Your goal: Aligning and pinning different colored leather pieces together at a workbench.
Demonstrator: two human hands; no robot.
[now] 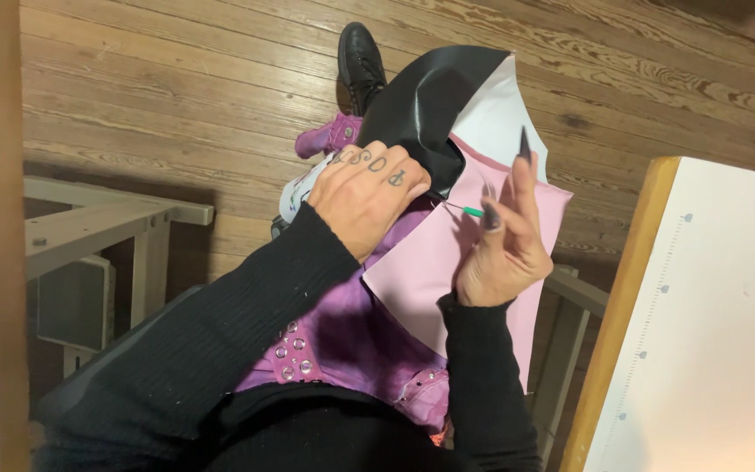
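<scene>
Wooden floor (176, 79) below; left hand (362, 197) grips black sheet (425, 100), right hand (504, 240) pinches green-headed pin (469, 211) over pink sheet (430, 262).

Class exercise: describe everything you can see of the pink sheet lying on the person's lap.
The pink sheet is a flat, smooth, leather-like piece, pale pink, with straight cut edges and a clear lower corner. It lies tilted across the purple trousers, partly under a black sheet with a white underside. The left hand presses its upper edge; the right hand, holding a green-tipped tool, rests on it.
</scene>
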